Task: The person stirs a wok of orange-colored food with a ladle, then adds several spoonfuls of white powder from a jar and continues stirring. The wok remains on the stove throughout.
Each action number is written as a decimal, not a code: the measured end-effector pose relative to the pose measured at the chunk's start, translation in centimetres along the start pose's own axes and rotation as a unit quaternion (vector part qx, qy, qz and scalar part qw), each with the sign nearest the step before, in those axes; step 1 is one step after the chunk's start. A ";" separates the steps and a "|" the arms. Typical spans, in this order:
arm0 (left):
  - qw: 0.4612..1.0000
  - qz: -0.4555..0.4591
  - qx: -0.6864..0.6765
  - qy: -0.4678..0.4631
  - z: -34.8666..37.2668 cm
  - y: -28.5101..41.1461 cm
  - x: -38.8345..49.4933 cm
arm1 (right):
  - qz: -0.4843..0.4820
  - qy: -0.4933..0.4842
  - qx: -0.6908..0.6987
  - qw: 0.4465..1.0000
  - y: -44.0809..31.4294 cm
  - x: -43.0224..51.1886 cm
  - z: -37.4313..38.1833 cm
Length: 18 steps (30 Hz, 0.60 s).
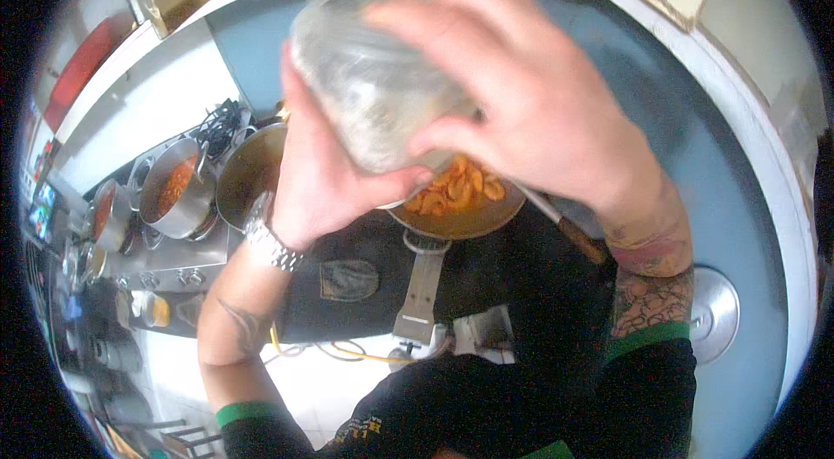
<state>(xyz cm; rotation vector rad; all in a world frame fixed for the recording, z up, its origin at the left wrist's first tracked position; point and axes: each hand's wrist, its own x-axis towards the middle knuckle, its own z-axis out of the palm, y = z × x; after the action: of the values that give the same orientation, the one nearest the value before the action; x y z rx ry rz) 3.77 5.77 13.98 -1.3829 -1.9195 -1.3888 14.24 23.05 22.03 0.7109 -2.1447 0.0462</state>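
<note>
My left hand [319,166] holds a clear, rounded jar [371,101] with a whitish look inside, tilted above the pan. My right hand [521,88], blurred, spans the jar's right side with its fingers and thumb curved around it. Beneath both hands sits a round pan [459,232] with a long flat metal handle [423,293] pointing towards me. Orange, curled pieces that look like shrimp [456,189] lie in sauce in it. The jar and hands hide the far part of the pan.
Left of me, a stove [195,263] carries a wide pot [251,175] and a metal pot [172,192] of reddish food. A wooden-handled utensil [580,241] lies beneath my right forearm. On the blue-grey counter [736,211] rests a round metal lid [713,316].
</note>
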 end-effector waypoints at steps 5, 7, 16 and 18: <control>0.995 -0.056 0.007 0.086 -0.7 -0.1 -5.1 | -0.099 0.085 0.030 0.991 -2.4 -1.9 3.2; 0.992 -0.032 0.018 0.121 -1.6 -0.7 -6.9 | -0.093 0.200 0.073 0.973 -3.4 -3.1 4.3; 0.995 -0.033 0.011 0.094 -0.3 -2.3 -16.5 | 0.301 -0.037 0.349 0.887 -10.2 -7.8 2.6; 0.995 -0.055 0.029 0.084 -0.4 -2.1 -18.2 | 0.220 -0.088 0.353 0.905 -10.5 -7.7 1.2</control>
<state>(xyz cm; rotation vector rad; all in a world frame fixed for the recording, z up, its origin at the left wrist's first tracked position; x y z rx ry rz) 9.70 -3.37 -0.77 -1.1108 -1.9326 -1.4396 22.29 17.53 13.34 0.6155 -2.4261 1.0828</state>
